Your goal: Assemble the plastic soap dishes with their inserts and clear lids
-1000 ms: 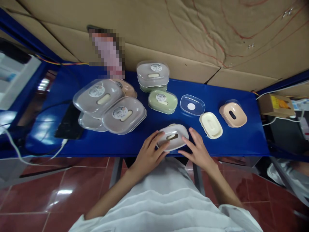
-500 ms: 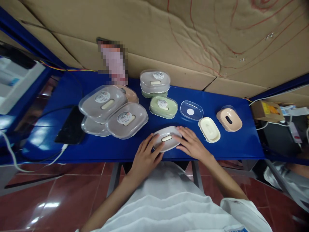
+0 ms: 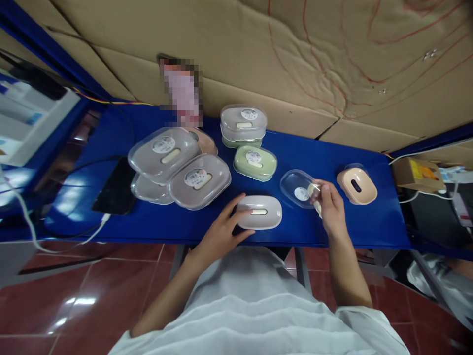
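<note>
A grey oval soap box (image 3: pixel 271 214) with a cream bar in its top lies near the table's front edge. My left hand (image 3: pixel 221 229) holds its left end, with spread fingers on the top and the thumb at the near side. My right hand (image 3: pixel 331 204) pinches the right end of a clear lid (image 3: pixel 291 180), which is tilted a little and has a round white label (image 3: pixel 301 194). Behind that hand a cream tray (image 3: pixel 318 209) is mostly hidden. Beyond the grey box sits a green lidded soap box (image 3: pixel 254 163).
Several grey lidded boxes (image 3: pixel 199 190) are heaped at the left, with a peach one (image 3: pixel 207 143) behind. A stacked pair (image 3: pixel 244 123) stands near the cardboard wall (image 3: pixel 229 59). At the right is a peach box (image 3: pixel 356 186). A black phone (image 3: pixel 114 192) with a white cable lies far left.
My right hand has left the grey soap box, moved right and taken hold of the clear lid. My left hand stays at the box, which now lies straighter. The view has shifted slightly.
</note>
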Available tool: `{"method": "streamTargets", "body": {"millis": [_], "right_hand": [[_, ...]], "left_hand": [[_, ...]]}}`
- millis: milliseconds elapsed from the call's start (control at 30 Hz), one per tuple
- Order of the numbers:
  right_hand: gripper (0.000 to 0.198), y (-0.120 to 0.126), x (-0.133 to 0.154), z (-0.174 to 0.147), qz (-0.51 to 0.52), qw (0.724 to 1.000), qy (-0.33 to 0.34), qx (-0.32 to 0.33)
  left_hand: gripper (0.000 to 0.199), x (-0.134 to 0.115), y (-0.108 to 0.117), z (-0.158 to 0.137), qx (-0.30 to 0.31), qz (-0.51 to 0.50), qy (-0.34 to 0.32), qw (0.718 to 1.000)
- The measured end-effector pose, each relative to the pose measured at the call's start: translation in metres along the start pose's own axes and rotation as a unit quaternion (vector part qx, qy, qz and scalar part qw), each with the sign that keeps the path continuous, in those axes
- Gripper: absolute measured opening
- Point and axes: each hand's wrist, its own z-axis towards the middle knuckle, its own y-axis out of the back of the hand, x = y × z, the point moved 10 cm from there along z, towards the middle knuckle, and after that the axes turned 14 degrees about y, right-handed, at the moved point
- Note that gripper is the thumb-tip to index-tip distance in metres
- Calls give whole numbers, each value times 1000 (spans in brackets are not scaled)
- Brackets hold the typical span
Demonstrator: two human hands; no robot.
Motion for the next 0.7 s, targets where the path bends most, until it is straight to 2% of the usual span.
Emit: {"method": "streamTargets", "body": {"millis": [100, 167, 233, 300, 433, 600, 700], "right_hand": [[45, -18, -10, -16, 96, 991, -87, 15], [47, -36, -8, -23, 84, 990, -94, 55], [49, -53, 3, -27, 23, 993, -47, 102], [50, -71, 21, -31, -46, 987, 33, 154], [47, -101, 49, -44, -97, 952, 153, 245], [48, -114, 64, -56, -111, 907, 255, 318], [62, -119, 71, -64, -135, 864, 325, 359]], "left_hand": [[79, 3, -5, 5, 29, -19, 24, 999], [87, 0, -7, 7, 37, -16, 13, 999], [88, -3, -9, 7, 39, -6, -3, 999], [89, -5, -10, 6, 37, 3, -13, 999], [88, -4, -9, 5, 19, 5, -24, 1000], [74, -5, -6, 4, 12, -18, -37, 999], [66, -4, -3, 3, 7, -46, -46, 998]]}}
